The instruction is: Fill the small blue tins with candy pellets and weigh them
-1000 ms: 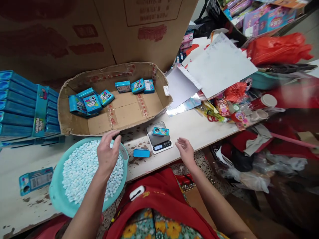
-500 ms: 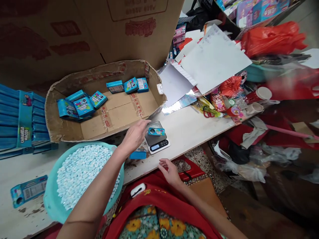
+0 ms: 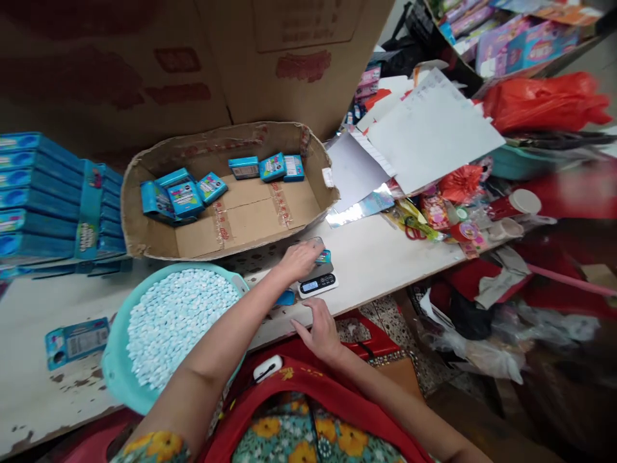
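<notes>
My left hand (image 3: 301,258) is over the small digital scale (image 3: 317,283), its fingers closed on a small blue candy box (image 3: 324,256) on the weighing plate. The hand hides most of that box. My right hand (image 3: 321,329) is near the table's front edge, just below the scale, thumb and fingers apart and holding nothing. Another blue box (image 3: 285,298) lies left of the scale, partly behind my left forearm. A turquoise basin (image 3: 112,363) full of pale blue candies (image 3: 178,321) stands to the left.
Behind is a cut-down cardboard box (image 3: 202,243) with several blue candy boxes (image 3: 186,199). Stacked blue boxes (image 3: 48,199) stand at far left, above a flat blue carton (image 3: 77,343). Papers (image 3: 434,128), scissors (image 3: 415,233) and cups (image 3: 524,202) clutter the right.
My left hand has moved right, from beside the candy box onto it. My right hand has shifted slightly left with its fingers spreading. The whole view has swung a little left.
</notes>
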{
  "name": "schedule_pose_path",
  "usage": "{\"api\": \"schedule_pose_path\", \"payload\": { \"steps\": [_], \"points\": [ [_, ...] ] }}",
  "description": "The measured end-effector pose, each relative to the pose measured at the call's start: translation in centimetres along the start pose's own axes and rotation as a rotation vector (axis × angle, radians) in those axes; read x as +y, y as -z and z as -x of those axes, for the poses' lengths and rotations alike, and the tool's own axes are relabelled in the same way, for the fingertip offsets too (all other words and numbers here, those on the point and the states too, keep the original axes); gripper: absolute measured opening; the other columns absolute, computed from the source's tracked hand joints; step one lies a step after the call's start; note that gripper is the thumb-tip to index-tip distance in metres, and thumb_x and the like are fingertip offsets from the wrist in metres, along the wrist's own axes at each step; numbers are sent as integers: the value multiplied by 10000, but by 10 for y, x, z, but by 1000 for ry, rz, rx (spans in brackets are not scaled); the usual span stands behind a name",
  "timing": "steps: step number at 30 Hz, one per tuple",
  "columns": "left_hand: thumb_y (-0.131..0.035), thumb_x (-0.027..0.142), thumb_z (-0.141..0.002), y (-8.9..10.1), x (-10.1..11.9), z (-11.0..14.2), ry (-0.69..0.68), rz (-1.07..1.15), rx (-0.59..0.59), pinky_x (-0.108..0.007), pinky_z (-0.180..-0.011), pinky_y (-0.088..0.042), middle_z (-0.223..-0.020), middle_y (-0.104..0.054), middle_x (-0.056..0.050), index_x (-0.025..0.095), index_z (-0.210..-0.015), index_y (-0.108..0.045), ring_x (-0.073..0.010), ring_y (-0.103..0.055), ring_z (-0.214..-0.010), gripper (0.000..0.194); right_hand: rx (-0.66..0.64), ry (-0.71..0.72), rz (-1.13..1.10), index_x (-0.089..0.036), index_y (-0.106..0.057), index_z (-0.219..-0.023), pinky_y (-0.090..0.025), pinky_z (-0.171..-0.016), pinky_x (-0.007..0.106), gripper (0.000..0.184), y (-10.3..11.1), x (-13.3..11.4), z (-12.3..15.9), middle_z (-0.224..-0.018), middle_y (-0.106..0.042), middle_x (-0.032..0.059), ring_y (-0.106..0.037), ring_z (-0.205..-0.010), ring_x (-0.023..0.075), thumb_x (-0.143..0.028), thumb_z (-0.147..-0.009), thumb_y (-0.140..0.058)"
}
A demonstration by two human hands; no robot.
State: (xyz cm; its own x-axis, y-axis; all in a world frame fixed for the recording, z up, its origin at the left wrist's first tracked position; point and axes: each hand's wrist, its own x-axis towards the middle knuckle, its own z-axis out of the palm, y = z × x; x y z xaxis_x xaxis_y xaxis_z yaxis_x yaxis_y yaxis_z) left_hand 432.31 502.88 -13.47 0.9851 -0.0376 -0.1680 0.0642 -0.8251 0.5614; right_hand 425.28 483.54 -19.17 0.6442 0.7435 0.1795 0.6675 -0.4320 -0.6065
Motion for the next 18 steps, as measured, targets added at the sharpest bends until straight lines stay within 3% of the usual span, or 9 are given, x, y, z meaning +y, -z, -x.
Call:
{"api": "schedule_pose_path", "payload": {
  "steps": [2, 5, 7, 9, 11, 13, 15, 16, 18],
  "points": [
    [-514, 193, -847, 12, -4, 29, 64, -46, 66, -349, -846, -481, -1111, -623, -97, 199, -1150, -543, -249, -587, -1018, 305, -2, 104, 37, -167, -443, -1188, -489, -895, 430, 383, -10, -13, -16, -1087, -576, 133, -532, -1039, 252, -285, -854, -588],
    [-540, 318, -873, 44, -17, 109, 219, 51, 342, -324, -910, -467, -1201, -609, -78, 214, -1241, -479, -230, -570, -1103, 388, -56, 215, 80, -138, -435, -1253, -440, -960, 450, 483, -29, -38, -45, -1195, -553, 165, -492, -1125, 279, -327, -841, -602],
    [-550, 397, -872, 67, -29, 180, 429, 87, 534, -315, -931, -459, -1231, -606, -71, 227, -1271, -459, -221, -573, -1118, 443, -220, 213, 136, -143, -449, -1291, -396, -990, 479, 543, -42, -56, -63, -1284, -519, 169, -455, -1186, 316, -298, -803, -627],
    [-554, 444, -857, 82, -42, 256, 752, 19, 642, -348, -897, -475, -1202, -624, -90, 231, -1296, -445, -247, -605, -1065, 500, -430, 128, 174, -167, -528, -1248, -374, -977, 514, 485, -53, -70, -76, -1263, -550, 159, -468, -1175, 348, -201, -771, -611],
    [-528, 489, -844, 85, -60, 331, 1146, -110, 588, -411, -831, -492, -1134, -648, -123, 224, -1302, -445, -307, -628, -998, 536, -555, 21, 177, -153, -632, -1095, -390, -921, 527, 348, -61, -74, -86, -1117, -623, 170, -524, -1092, 365, -124, -753, -571],
    [-475, 552, -828, 75, -86, 397, 1488, -127, 386, -452, -770, -501, -1080, -654, -166, 187, -1272, -457, -366, -630, -974, 575, -566, -69, 168, -121, -671, -953, -420, -866, 508, 233, -61, -67, -93, -996, -650, 184, -565, -1014, 365, -112, -750, -558],
    [-467, 611, -784, 52, -119, 449, 1780, -83, 197, -456, -721, -512, -1055, -648, -192, 164, -1207, -478, -403, -630, -970, 616, -532, -142, 150, -117, -672, -947, -437, -862, 480, 212, -52, -51, -99, -1015, -654, 184, -583, -1002, 349, -169, -760, -585],
    [-493, 610, -754, 38, -138, 468, 1902, -49, 167, -451, -724, -518, -1074, -641, -188, 164, -1172, -477, -399, -629, -985, 612, -509, -185, 130, -125, -670, -970, -443, -876, 462, 232, -45, -41, -102, -1041, -657, 170, -592, -1002, 330, -218, -769, -603],
    [-517, 614, -722, 5, -181, 496, 1979, 52, 228, -451, -756, -529, -1092, -635, -150, 184, -1061, -472, -369, -625, -1018, 549, -465, -272, 68, -143, -658, -1021, -468, -880, 419, 319, -27, -23, -104, -1065, -670, 134, -618, -975, 284, -350, -780, -626]
  ]
}}
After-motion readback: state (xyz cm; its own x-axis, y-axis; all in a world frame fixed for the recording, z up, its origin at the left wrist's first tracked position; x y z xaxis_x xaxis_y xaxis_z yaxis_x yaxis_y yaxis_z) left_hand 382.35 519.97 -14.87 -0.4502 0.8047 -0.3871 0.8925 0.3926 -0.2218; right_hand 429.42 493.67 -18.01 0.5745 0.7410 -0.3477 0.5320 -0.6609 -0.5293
